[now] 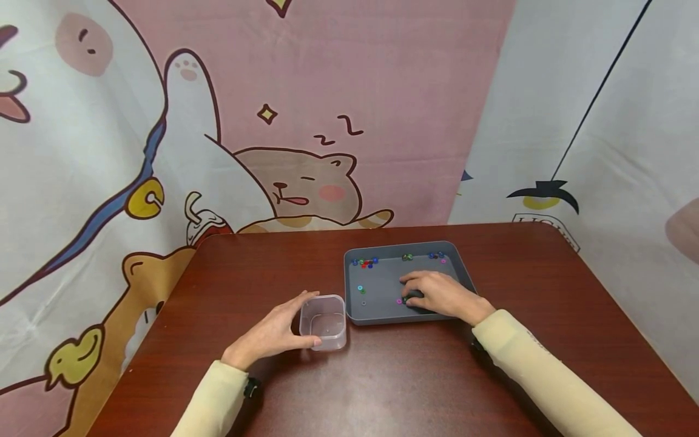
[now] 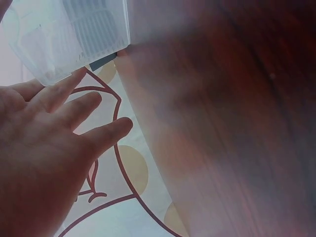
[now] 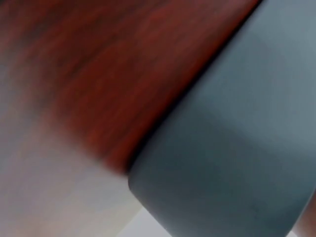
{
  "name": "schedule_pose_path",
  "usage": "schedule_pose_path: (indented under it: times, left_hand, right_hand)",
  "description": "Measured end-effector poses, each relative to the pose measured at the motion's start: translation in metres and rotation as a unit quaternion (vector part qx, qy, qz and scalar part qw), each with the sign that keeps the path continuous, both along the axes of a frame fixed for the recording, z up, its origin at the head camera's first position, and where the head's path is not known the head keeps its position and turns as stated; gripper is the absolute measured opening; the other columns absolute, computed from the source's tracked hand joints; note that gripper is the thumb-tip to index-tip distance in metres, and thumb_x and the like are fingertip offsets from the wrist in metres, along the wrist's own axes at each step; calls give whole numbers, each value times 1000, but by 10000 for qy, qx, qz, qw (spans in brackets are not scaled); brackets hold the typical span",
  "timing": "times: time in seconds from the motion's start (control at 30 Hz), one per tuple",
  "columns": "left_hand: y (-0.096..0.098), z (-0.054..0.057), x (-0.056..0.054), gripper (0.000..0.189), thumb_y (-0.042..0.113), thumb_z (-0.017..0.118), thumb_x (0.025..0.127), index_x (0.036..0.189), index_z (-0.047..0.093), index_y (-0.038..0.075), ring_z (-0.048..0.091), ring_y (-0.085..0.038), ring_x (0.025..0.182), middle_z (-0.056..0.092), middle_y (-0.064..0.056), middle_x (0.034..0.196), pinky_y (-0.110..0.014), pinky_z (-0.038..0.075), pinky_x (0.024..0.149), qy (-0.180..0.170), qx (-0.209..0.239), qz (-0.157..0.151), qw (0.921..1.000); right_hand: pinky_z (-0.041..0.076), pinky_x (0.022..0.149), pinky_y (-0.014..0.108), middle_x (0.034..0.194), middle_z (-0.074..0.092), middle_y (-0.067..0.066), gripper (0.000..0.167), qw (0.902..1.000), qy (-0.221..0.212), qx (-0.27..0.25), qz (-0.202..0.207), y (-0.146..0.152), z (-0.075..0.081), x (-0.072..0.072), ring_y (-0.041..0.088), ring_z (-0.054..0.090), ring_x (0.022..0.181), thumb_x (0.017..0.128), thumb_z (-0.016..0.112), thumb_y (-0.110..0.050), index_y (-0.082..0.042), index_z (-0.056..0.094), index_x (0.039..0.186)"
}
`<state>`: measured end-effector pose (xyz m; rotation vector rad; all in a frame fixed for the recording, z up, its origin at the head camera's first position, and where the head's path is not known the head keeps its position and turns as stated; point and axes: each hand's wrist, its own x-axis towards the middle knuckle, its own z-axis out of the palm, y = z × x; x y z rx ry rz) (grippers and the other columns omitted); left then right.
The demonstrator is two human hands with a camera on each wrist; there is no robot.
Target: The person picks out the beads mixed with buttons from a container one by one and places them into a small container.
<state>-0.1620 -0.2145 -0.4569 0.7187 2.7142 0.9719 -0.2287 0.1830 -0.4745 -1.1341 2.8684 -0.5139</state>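
Observation:
My left hand (image 1: 273, 329) holds a clear square plastic box (image 1: 330, 341) just left of a grey tray (image 1: 382, 286), with thumb and forefinger at opposite sides of it. Nothing shows inside the box. In the left wrist view, the box (image 2: 96, 34) is at the top left, and the other fingers are spread below it. My right hand (image 1: 443, 295) reaches over the tray's near right part, fingers bent downward with a gap to the thumb. Beside the thumb lie a dark green bead (image 1: 405, 300) and a pink ring-shaped bead (image 1: 399, 301).
Along the tray's far side lie mixed red and blue beads (image 1: 366, 263), green beads (image 1: 407, 257) and blue beads (image 1: 435, 255). A cyan bead (image 1: 360, 288) lies at its left. The brown table (image 1: 262, 261) meets a cartoon-printed cloth (image 1: 415, 121) behind.

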Motion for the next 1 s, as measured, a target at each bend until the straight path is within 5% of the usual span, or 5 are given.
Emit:
schedule_pose_path:
  times: [0.5,1.0]
  left_hand:
    - [0,-2,0,97,54,86,79,157,43,14,46,-32,142,48,-11,155,-57,40,113,-22,51,2,10000]
    - [-1,-4,0,95,49,87,80,157,42,15,56,-21,123,55,-8,145,-54,46,106,22,88,-2,10000]
  right_hand:
    - [56,95,47,137,66,9,15,9995,155,-256,-113,-4,7,6,29,66,119,94,79,-21,-16,79,108]
    - [55,96,46,137,66,7,12,9923,569,-1100,-89,-34,34,20,26,62,125,93,80,-18,-18,78,104]
